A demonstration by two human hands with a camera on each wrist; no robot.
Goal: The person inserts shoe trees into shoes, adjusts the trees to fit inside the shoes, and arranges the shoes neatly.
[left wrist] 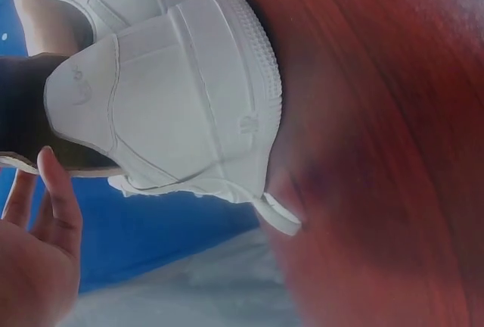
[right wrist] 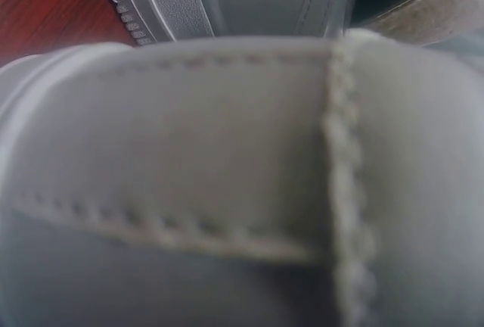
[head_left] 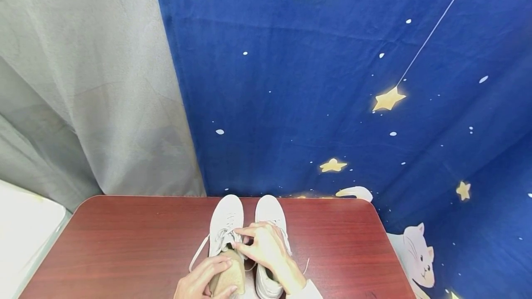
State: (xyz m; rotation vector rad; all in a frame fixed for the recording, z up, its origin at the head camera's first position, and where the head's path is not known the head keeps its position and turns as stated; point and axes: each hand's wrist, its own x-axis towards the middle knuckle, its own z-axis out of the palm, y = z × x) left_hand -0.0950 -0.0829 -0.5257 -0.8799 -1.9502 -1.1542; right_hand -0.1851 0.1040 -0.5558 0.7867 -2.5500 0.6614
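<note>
A pair of white lace-up shoes stands side by side on a table, toes pointing away. From the opening of the left shoe [head_left: 226,211] sticks out a tan insole [head_left: 232,273]. My left hand [head_left: 199,279] holds the insole by its sides, fingers on top and thumb at the near end. In the left wrist view, fingertips [left wrist: 57,172] touch its edge behind the shoe's heel [left wrist: 162,100]. My right hand [head_left: 263,246] reaches over the right shoe [head_left: 269,209] and pinches the left shoe's tongue [head_left: 229,239]. The right wrist view shows a blurred, stitched shoe surface [right wrist: 189,138] up close.
The reddish-brown table [head_left: 145,243] has rounded far corners. Loose shoelaces [head_left: 198,253] trail beside the shoes. A grey curtain [head_left: 104,82] and a blue star-patterned curtain [head_left: 282,82] hang behind. A white surface [head_left: 25,234] stands at the left.
</note>
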